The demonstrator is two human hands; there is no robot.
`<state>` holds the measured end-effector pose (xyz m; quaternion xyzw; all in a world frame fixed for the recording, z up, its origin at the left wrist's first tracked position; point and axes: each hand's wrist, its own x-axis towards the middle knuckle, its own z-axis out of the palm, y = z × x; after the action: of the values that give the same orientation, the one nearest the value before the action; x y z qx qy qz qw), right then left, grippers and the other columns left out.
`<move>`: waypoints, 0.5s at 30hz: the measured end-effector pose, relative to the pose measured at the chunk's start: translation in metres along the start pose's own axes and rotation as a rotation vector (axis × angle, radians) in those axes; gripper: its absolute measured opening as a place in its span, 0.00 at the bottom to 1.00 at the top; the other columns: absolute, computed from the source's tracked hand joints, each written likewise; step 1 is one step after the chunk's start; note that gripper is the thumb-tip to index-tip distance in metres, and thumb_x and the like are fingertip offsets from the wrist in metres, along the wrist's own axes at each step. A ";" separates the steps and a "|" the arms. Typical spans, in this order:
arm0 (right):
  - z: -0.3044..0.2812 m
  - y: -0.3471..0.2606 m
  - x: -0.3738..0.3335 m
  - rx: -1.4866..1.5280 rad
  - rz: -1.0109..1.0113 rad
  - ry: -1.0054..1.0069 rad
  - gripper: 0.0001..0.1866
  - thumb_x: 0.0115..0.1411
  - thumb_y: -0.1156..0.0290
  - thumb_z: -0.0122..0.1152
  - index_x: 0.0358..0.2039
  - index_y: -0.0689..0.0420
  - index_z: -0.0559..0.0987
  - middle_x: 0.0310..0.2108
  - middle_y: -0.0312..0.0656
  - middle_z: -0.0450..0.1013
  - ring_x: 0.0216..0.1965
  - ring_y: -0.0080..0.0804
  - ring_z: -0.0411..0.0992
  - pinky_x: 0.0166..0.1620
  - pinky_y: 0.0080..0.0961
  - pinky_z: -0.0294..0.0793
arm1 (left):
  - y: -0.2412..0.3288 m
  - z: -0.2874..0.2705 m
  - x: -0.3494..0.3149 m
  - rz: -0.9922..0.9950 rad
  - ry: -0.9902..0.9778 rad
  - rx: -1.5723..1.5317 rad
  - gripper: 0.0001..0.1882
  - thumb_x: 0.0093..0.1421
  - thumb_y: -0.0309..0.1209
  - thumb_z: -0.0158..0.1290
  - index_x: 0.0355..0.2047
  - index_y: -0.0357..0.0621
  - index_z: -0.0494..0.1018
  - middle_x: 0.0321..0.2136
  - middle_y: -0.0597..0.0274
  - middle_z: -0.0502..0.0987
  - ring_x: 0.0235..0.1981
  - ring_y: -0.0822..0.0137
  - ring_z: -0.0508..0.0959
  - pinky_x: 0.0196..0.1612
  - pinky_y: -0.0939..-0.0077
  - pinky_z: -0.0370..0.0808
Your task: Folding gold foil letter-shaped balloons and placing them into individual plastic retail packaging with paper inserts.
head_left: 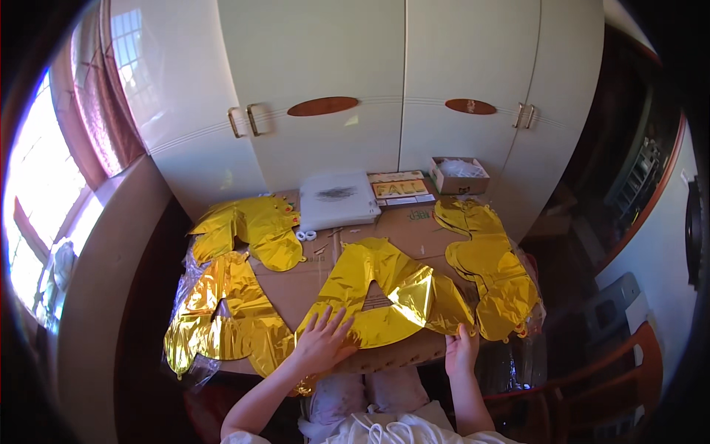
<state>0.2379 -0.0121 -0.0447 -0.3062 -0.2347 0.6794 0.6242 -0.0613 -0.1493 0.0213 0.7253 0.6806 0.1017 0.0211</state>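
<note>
A flat, uninflated gold foil balloon, triangular with a hole in its middle, lies on the cardboard near me. My left hand rests open on its lower left part, fingers spread. At its lower right corner my right hand pinches the foil edge between thumb and fingers. To the left is another gold foil balloon of similar shape, more crumpled, its right end close to my left wrist. Several gold foil balloons with curved outlines lie stacked on the right. More gold foil is spread at the back left.
Cardboard covers the table. Along its back stand a white plastic-wrapped pack, a flat printed box and a small open carton. Two small white rolls lie before the pack. A wooden chair is at the right; pale cabinets rise behind.
</note>
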 end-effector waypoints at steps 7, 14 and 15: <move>-0.030 -0.028 -0.001 -0.146 0.011 0.003 0.15 0.66 0.74 0.53 0.52 0.53 0.65 0.48 0.38 0.69 0.50 0.33 0.70 0.53 0.30 0.73 | -0.008 0.031 0.053 0.013 -0.038 0.078 0.42 0.58 0.62 0.48 0.67 0.54 0.57 0.66 0.46 0.55 0.66 0.33 0.53 0.61 0.26 0.51; 0.001 -0.063 0.005 -1.304 -0.851 -0.272 0.20 0.59 0.76 0.58 0.53 0.59 0.70 0.53 0.48 0.67 0.58 0.43 0.64 0.61 0.37 0.60 | -0.010 0.013 0.043 0.024 -0.174 0.065 0.43 0.56 0.62 0.51 0.67 0.56 0.56 0.67 0.47 0.54 0.67 0.35 0.50 0.61 0.27 0.49; 0.009 -0.064 0.008 -1.267 -0.688 -0.419 0.20 0.57 0.73 0.60 0.51 0.59 0.73 0.57 0.51 0.65 0.62 0.50 0.61 0.64 0.45 0.55 | -0.012 0.011 0.045 0.029 -0.181 0.055 0.43 0.56 0.62 0.51 0.67 0.57 0.56 0.67 0.48 0.54 0.68 0.35 0.50 0.61 0.27 0.49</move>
<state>0.2757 0.0034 0.0056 -0.3806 -0.7773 0.2249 0.4477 -0.0683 -0.1023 0.0142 0.7417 0.6677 0.0174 0.0611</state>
